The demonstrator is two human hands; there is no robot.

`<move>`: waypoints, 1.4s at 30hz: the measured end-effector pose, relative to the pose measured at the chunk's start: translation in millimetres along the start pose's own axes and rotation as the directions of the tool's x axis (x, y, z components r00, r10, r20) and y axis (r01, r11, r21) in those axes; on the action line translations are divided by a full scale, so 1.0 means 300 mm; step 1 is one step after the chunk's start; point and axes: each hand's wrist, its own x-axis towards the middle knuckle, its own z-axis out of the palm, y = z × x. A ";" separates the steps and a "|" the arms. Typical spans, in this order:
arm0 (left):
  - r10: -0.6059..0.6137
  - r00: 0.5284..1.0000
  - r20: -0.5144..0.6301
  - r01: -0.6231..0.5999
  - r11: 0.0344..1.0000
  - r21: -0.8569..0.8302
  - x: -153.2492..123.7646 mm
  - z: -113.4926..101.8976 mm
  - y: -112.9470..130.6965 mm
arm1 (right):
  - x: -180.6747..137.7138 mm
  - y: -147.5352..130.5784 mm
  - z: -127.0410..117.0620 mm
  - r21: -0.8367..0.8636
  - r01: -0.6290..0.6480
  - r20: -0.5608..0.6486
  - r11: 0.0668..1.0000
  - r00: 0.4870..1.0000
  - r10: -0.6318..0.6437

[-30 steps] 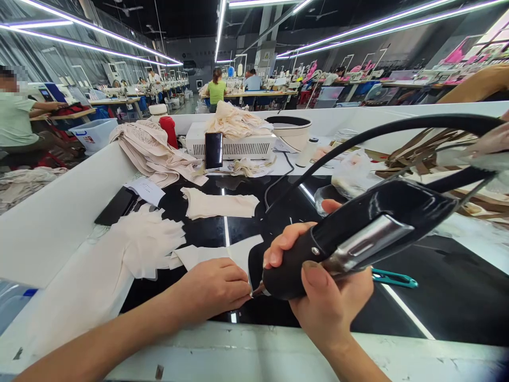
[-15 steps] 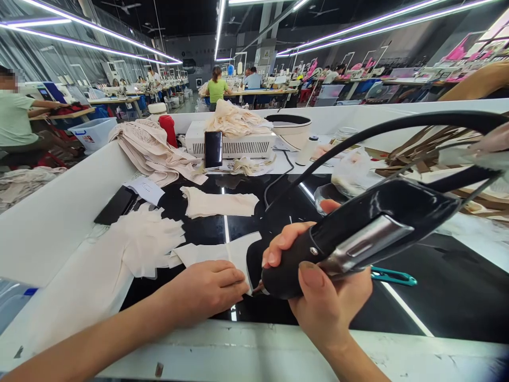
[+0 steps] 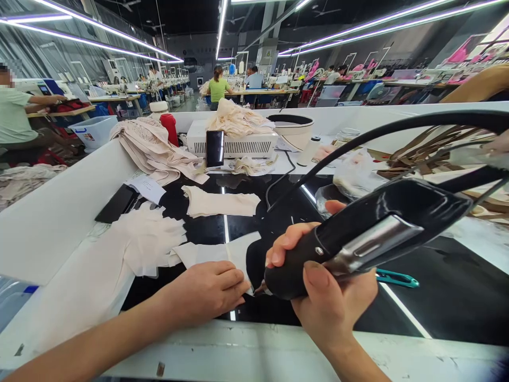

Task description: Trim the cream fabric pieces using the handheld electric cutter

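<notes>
My right hand (image 3: 326, 292) is wrapped round a black hand-held tool (image 3: 369, 233) with a metal strip and a thick black hose; its tip points down-left at the table. My left hand (image 3: 210, 291) lies with fingers together, pressing down a cream fabric piece (image 3: 222, 253) on the glossy black table (image 3: 437, 297), its fingertips right beside the tool's tip. Another cream fabric piece (image 3: 218, 202) lies farther back. A stack of several cream pieces (image 3: 149, 239) sits to the left.
Teal snips (image 3: 397, 278) lie right of my hand. A phone (image 3: 214, 148) leans on a white machine (image 3: 234, 144) under piled cloth. A red bottle (image 3: 170, 128), a bowl (image 3: 292, 127) and brown straps (image 3: 429, 151) stand behind. Other workers sit at distant tables.
Almost nothing differs. My left fingertips have drawn back slightly on the fabric edge, and the tool has stayed at the same spot with its tip by the cloth.
</notes>
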 end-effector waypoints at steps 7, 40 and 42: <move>-0.003 1.000 -0.002 0.003 1.000 -0.003 -0.002 0.003 0.000 | 0.003 -0.004 0.002 -0.017 0.005 -0.013 1.000 1.000 -0.006; -0.024 0.999 -0.032 0.022 0.998 -0.066 -0.006 0.011 0.000 | 0.010 0.010 0.017 -0.038 0.019 -0.026 0.999 0.999 -0.020; -0.019 1.000 -0.020 0.018 0.998 -0.067 -0.009 0.013 0.000 | 0.007 0.013 0.018 -0.045 0.007 -0.024 0.999 1.000 -0.008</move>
